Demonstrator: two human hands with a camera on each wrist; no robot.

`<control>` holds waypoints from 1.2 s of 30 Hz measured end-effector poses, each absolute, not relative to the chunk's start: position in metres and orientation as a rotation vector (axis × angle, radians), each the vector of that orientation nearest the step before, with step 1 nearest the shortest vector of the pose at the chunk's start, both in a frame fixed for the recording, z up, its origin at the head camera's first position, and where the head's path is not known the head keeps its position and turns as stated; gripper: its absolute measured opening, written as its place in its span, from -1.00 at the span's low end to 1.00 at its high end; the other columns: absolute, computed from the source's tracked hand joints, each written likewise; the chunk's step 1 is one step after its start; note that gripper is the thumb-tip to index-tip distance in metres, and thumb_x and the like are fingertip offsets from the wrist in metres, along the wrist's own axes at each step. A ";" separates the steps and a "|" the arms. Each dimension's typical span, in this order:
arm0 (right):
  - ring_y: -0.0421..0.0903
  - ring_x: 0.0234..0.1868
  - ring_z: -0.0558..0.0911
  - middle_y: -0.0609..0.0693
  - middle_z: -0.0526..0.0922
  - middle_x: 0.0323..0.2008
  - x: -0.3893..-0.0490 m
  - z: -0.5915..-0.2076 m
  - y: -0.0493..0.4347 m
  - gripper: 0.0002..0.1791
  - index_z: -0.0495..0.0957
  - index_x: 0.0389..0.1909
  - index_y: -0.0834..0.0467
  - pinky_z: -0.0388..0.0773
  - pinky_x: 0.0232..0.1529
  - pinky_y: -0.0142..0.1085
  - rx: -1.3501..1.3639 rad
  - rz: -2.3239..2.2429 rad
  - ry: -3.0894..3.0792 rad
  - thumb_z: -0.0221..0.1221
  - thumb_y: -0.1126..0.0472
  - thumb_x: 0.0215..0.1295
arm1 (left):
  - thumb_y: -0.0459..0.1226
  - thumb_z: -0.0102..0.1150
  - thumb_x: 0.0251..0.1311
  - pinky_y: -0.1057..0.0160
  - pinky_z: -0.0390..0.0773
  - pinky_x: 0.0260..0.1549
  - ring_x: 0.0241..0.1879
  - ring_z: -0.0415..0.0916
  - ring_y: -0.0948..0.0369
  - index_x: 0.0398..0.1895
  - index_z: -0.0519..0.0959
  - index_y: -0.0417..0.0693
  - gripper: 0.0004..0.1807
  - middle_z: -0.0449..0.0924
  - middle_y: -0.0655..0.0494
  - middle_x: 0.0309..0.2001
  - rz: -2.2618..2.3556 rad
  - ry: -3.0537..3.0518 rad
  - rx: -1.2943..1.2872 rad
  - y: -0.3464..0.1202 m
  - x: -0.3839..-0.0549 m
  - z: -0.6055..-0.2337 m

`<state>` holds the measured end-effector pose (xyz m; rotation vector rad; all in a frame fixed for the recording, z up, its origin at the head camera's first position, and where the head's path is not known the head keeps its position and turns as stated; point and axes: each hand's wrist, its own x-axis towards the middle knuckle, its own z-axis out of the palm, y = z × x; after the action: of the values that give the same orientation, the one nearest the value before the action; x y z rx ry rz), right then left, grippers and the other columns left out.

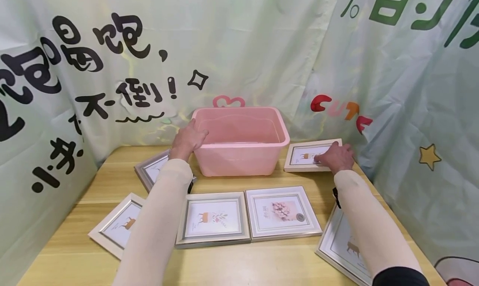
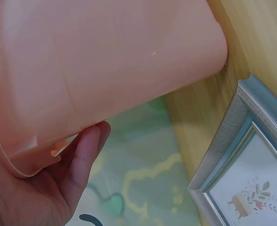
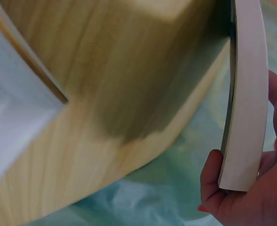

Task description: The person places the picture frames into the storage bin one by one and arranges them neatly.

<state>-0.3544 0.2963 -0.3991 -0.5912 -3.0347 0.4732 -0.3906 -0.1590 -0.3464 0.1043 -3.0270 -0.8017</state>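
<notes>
At 12 o'clock on the light wood-grain counter [image 1: 209, 265] sits an open pink plastic tub [image 1: 239, 161], the left hand [image 1: 188, 140] with its fingers gripping the rim at 9 o'clock; over at 2, the right hand's [image 1: 338, 158] fingers are grasping a cream rectangular picture frame [image 1: 304, 156], and a silvery rectangular frame [image 1: 213, 218] lies toward the tub's 6 o'clock

Head view: bright, soft, even light, as we find it; pale sheen on the front of the tabletop [image 1: 239, 267]; sharpness fair. Left wrist view: softer detail, muted light; we note tiny glints on the pink tub [image 2: 129, 56] and shade on the wood beside it. Right wrist view: dimmest of the three; broad soft-edged shadow across the wood, bright patch above; pale frame [image 3: 16, 108] at left washed out, blurred; we see the held frame [image 3: 249, 94] bowed by lens distortion.
</notes>
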 end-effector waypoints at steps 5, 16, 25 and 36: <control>0.53 0.05 0.29 0.61 0.19 0.04 -0.353 -0.389 0.291 -0.07 0.19 0.14 0.55 0.38 0.06 0.29 -0.501 0.404 -3.017 0.29 -0.11 0.05 | 0.24 -0.23 0.25 -0.22 0.24 0.31 0.37 0.17 -0.29 0.57 -0.17 0.11 -0.09 0.05 -0.22 0.50 -0.830 -3.012 0.116 -0.161 -0.391 -0.348; 0.45 -0.13 0.44 0.53 0.23 -0.05 -0.355 -0.381 0.287 -0.12 0.25 0.06 0.52 0.50 -0.06 0.23 -0.491 0.366 -3.030 0.33 -0.11 0.01 | 0.28 -0.26 0.24 -0.23 0.24 0.31 0.36 0.17 -0.29 0.57 -0.19 0.15 -0.09 0.07 -0.25 0.49 -0.832 -3.017 0.116 -0.161 -0.390 -0.349; 0.39 -0.15 0.42 0.51 0.28 -0.15 -0.354 -0.370 0.278 -0.16 0.26 0.02 0.47 0.52 -0.09 0.25 -0.447 0.375 -3.024 0.39 -0.06 -0.06 | 0.25 -0.22 0.25 -0.23 0.22 0.32 0.38 0.16 -0.28 0.57 -0.19 0.14 -0.09 0.06 -0.24 0.49 -0.841 -3.011 0.111 -0.162 -0.389 -0.349; 0.36 -0.26 0.43 0.47 0.24 -0.16 -0.354 -0.350 0.268 -0.34 0.31 -0.03 0.43 0.53 -0.25 0.20 -0.336 0.353 -3.042 0.30 0.05 -0.01 | 0.23 -0.15 0.24 -0.23 0.27 0.29 0.33 0.23 -0.28 0.57 -0.19 0.18 -0.09 0.10 -0.28 0.47 -0.869 -3.006 0.133 -0.160 -0.389 -0.347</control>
<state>-0.3535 0.2682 -0.3504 -0.3364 -3.0422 0.3526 -0.3887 -0.1600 -0.3472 0.1330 -3.0056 -0.8690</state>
